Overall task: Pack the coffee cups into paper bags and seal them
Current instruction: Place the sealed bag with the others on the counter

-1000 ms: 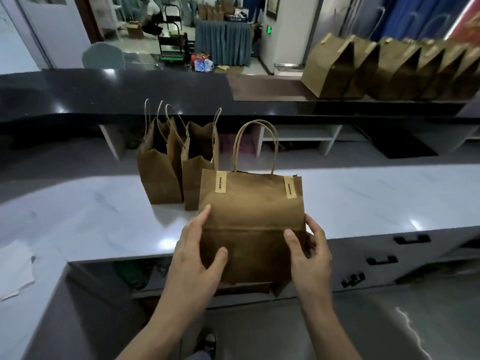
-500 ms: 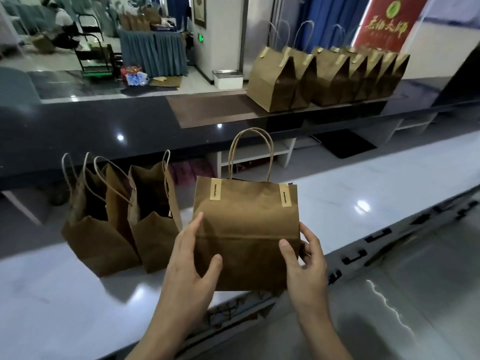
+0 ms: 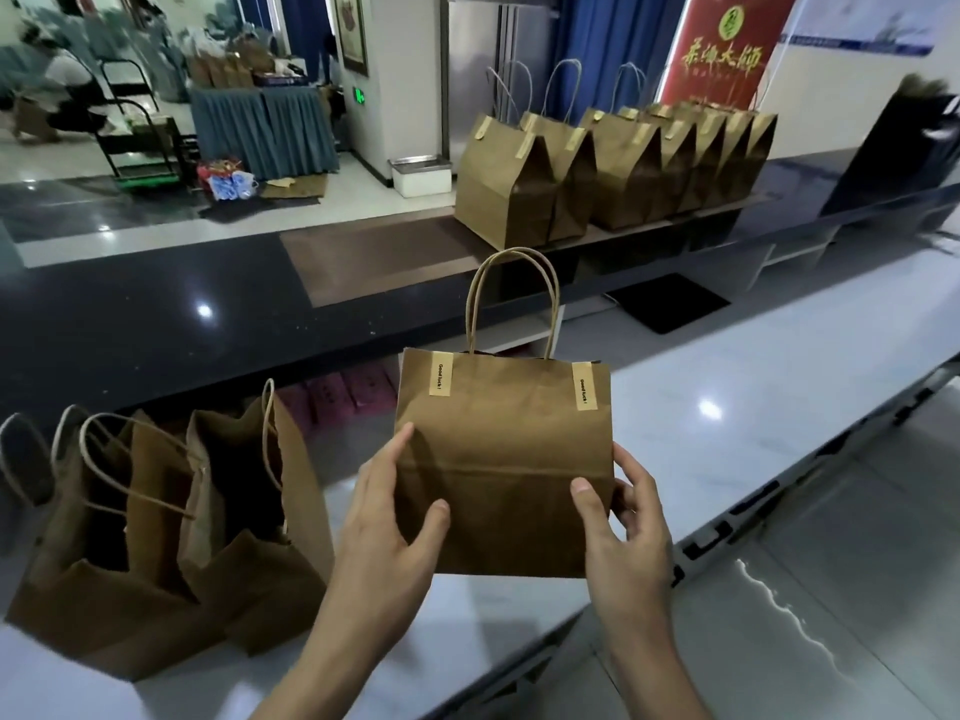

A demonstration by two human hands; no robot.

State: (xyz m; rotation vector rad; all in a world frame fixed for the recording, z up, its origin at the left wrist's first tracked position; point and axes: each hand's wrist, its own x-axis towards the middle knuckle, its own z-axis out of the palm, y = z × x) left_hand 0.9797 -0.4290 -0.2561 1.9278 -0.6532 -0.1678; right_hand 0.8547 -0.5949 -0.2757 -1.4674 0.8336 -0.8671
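While both hands kept their grip on the sealed bag [image 3: 503, 475], the view swung to the right compared with the frames half a second and one second earlier. The left hand [image 3: 387, 532] held the bag's left edge, thumb on the near face and fingers reaching round the side. The right hand [image 3: 626, 522] held the right edge, thumb pressed on the near face and fingers curled behind. The grip matched the earlier frames; neither hand had shifted on the paper.

The bag stood upright at the near edge of the white worktop [image 3: 727, 407]; whether its base rested on the surface or hung just above it could not be told. Two sticker strips [image 3: 441, 375] folded over the top edge, one at each corner, and the twisted handles [image 3: 514, 304] stood up. The cups were not visible.

The open bags [image 3: 171, 532] had been dead ahead one second earlier and now lay to the left. The row of sealed bags [image 3: 613, 168] on the dark upper counter [image 3: 208, 314] had come toward the centre of the view.

Judgement: this bag was finished, and the turn suggested a transfer toward that row. The open bags were not yet sealed, so the task was partly complete.
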